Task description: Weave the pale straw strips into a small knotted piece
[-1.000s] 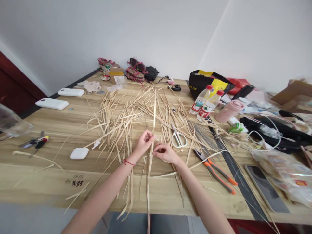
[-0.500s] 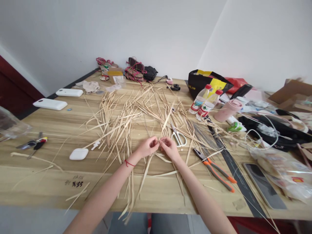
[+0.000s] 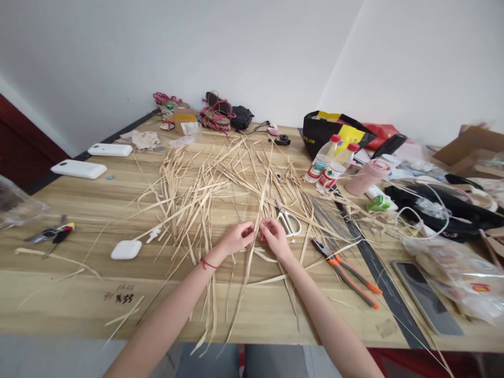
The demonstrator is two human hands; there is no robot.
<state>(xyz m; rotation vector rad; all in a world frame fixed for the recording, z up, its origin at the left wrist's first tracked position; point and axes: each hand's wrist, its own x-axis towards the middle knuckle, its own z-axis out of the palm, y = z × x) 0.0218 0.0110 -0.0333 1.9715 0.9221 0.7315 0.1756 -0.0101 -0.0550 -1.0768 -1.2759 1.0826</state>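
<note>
My left hand (image 3: 237,238) and my right hand (image 3: 274,235) meet over the middle of the wooden table (image 3: 79,199), both pinching one long pale straw strip (image 3: 263,194). The strip runs from the table's front edge up between my fingers and on toward the back. A red string circles my left wrist. A loose pile of straw strips (image 3: 197,184) spreads out beyond and under my hands. White-handled scissors (image 3: 288,220) lie just right of my right hand.
Orange-handled pliers (image 3: 346,270) and a long black ruler (image 3: 378,273) lie at right, a phone (image 3: 427,299) beyond them. Two water bottles (image 3: 328,165), a pink cup (image 3: 368,177) and a black-yellow bag (image 3: 334,131) stand at back right. A white earbud case (image 3: 126,249) sits left.
My hands came together on the strip. Its upper end swung from upright to leaning right, then back nearer upright.
</note>
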